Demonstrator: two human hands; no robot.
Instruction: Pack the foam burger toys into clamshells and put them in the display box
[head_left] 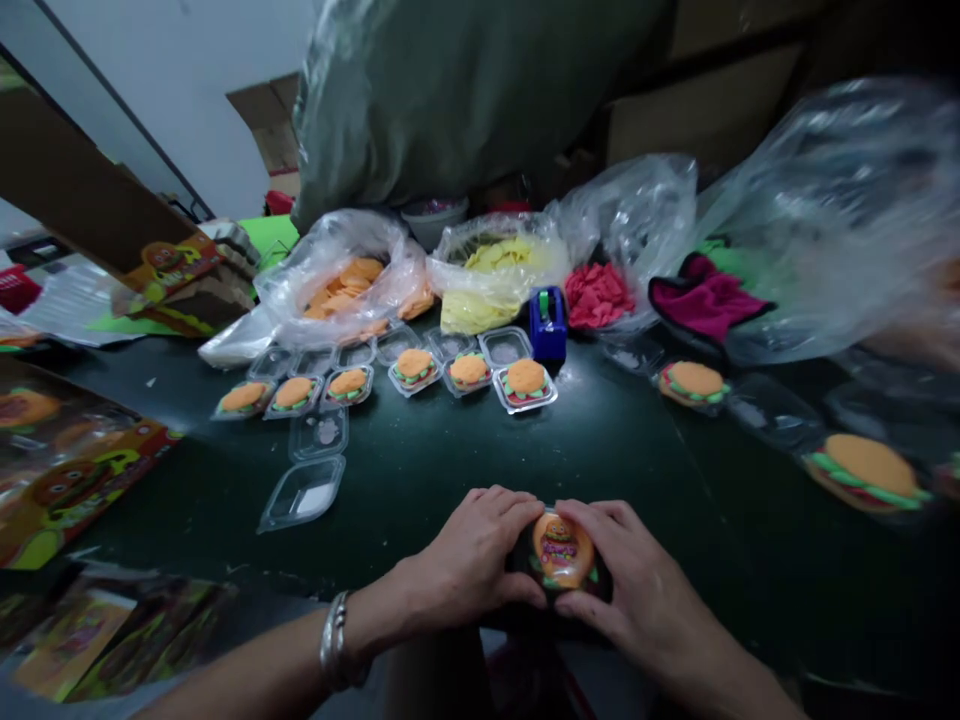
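My left hand (487, 550) and my right hand (626, 560) grip a small clear plastic box with a toy burger (561, 552) inside, close to the table's near edge. Its lid is closed and carries a printed burger label. Fingers and thumbs of both hands press on its two sides. Beyond it, a row of open clear boxes holds toy burgers, among them one burger (525, 380) straight ahead. An open clear box (304, 492) without a burger lies to the left. Behind the row stands a blue tape dispenser (548, 322).
At the back, plastic bags hold orange pieces (345, 288), yellow pieces (499, 255) and red pieces (598, 293). A printed carton (97, 470) with burgers stands at left. On the right are more burgers (866, 470) and a magenta cloth (705, 305). Another person's blurred arm (922, 310) shows at far right.
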